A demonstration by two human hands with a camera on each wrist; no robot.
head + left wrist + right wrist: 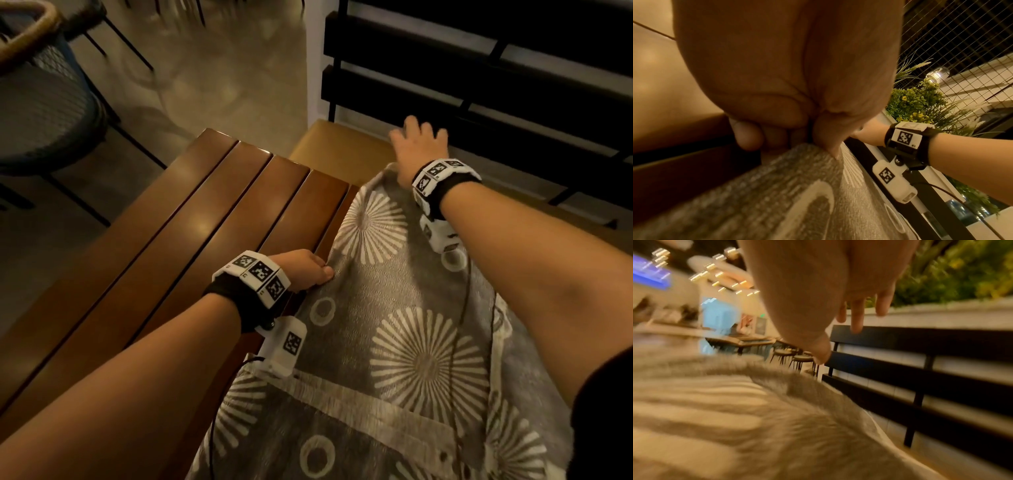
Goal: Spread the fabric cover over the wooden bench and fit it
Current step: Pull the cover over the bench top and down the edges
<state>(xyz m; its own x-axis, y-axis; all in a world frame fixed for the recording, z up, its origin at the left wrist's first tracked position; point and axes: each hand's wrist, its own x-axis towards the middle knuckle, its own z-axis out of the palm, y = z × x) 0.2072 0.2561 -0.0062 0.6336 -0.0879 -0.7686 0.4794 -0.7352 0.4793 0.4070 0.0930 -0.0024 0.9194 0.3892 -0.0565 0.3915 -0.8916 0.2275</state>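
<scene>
A grey fabric cover [404, 342] with pale sunburst and ring patterns lies lengthwise along the right side of a brown slatted wooden bench top [191, 219]. Its far end reaches a tan seat [332, 147]. My left hand [310, 270] pinches the cover's left edge, thumb on top and fingers curled beneath; the left wrist view shows that hand [793, 142] up close on the cover [777, 194]. My right hand [419, 137] hovers beyond the cover's far end with fingers spread, holding nothing. In the blurred right wrist view its fingers [857, 321] are straight above the cover [735, 418].
A black slatted backrest [479, 85] runs along the right, close to my right hand. A mesh chair [44, 113] stands on the floor at the left. Green plants [916, 100] sit behind the backrest. Stools [797, 358] and tables stand farther off.
</scene>
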